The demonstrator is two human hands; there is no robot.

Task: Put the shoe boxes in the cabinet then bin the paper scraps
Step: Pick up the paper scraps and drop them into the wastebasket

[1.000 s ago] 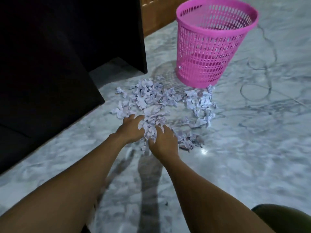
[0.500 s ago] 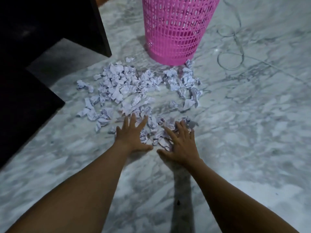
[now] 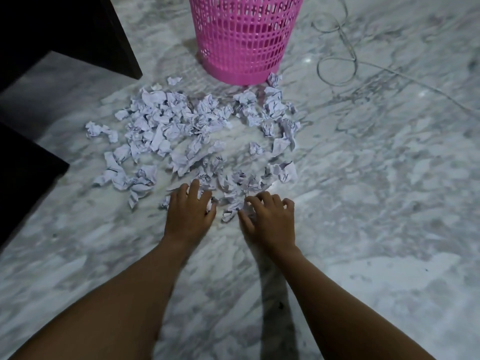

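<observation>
Several crumpled white paper scraps (image 3: 181,126) lie spread on the marble floor in front of the pink mesh bin (image 3: 244,48), whose top is cut off by the frame. My left hand (image 3: 191,211) rests at the near edge of the pile, its fingers curled over a few scraps. My right hand (image 3: 270,219) is beside it, palm down and fingers bent like a claw. Its fingertips touch the nearest scraps with nothing gripped. No shoe boxes are in view.
A dark cabinet (image 3: 52,27) fills the upper left, with another dark edge (image 3: 26,172) jutting out at mid left. A thin looped cable (image 3: 337,61) lies on the floor to the right of the bin. Marble floor (image 3: 376,203) stretches to the right.
Both hands dropped the bunch they held a second ago and spread flat on the floor. Now their fingers curl in at the pile's near edge. The view has tilted down.
</observation>
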